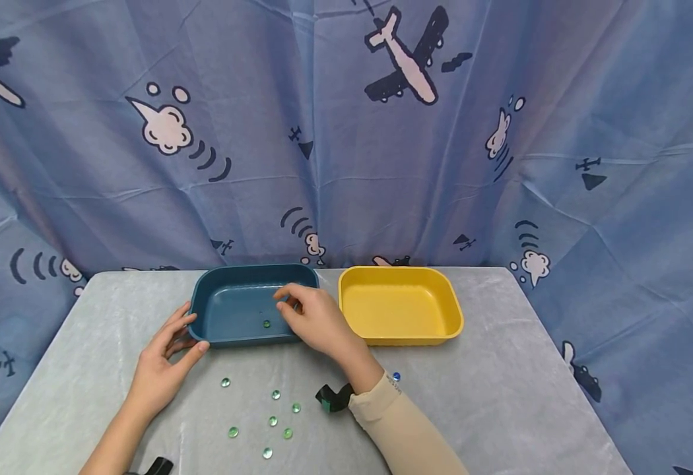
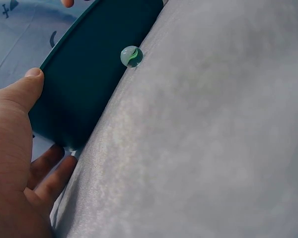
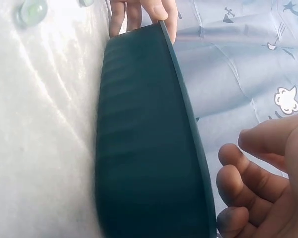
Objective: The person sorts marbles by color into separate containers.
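A dark teal plastic tray (image 1: 222, 340) rests on the table with a green-swirled marble (image 1: 266, 324) inside it. My left hand (image 1: 161, 369) holds the tray by its left front corner, thumb at the front rim and fingers round the left end. Above the tray's right side is my right hand (image 1: 313, 320), thumb and fingers apart and loosely bent, holding nothing. In the right wrist view, those fingertips (image 3: 230, 179) hover by the tray's rim. A clear marble with a green swirl (image 2: 132, 56) lies close to the tray's front wall in the left wrist view.
A yellow tray (image 1: 402, 342) stands to the right of the teal one. Several greenish marbles, such as one (image 1: 288, 433) near the middle, lie scattered on the pale cloth in front. A blue marble (image 1: 396, 377) sits beside the right sleeve. A patterned curtain (image 1: 346, 145) hangs behind.
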`<state>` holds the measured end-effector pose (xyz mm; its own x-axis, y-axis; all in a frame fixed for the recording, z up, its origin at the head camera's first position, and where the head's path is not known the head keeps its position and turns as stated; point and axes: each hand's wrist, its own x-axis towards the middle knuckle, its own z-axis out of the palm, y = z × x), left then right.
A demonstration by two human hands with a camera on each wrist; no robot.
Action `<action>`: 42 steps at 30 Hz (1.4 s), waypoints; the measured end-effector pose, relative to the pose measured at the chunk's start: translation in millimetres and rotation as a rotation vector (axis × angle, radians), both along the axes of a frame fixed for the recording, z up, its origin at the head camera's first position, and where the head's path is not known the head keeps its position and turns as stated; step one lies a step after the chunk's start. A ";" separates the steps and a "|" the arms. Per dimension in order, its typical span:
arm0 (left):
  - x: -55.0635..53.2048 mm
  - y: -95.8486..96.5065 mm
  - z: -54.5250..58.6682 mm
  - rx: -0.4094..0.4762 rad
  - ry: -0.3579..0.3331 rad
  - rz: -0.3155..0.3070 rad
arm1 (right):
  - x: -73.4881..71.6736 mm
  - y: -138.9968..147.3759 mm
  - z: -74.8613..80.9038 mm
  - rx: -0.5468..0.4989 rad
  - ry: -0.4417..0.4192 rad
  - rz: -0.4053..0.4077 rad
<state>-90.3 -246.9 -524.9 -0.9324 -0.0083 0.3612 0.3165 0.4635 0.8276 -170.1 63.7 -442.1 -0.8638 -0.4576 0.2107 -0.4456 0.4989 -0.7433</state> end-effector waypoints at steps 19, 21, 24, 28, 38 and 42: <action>-0.5 0.2 -0.3 -0.009 0.002 0.002 | 16.5 -10.9 12.3 0.022 0.034 0.182; -0.9 0.1 -0.4 -0.008 0.004 0.001 | 18.7 -12.9 14.2 0.026 0.044 0.211; -1.4 0.3 -0.4 -0.007 0.013 -0.003 | 21.4 -16.1 16.5 0.035 0.046 0.250; -0.8 0.6 -1.2 -0.006 0.010 -0.003 | 24.7 -21.0 16.3 0.057 0.044 0.288; -1.8 1.8 -0.2 0.000 0.035 -0.016 | 34.7 -33.6 14.5 0.115 0.100 0.367; -1.0 0.1 -1.0 0.001 0.028 -0.015 | 39.8 -40.3 13.2 0.144 0.106 0.386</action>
<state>-91.3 -246.9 -525.9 -0.9220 0.0050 0.3871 0.3464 0.4573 0.8191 -130.3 23.5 -428.9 -0.6002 -0.7747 0.1992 -0.6904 0.3759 -0.6181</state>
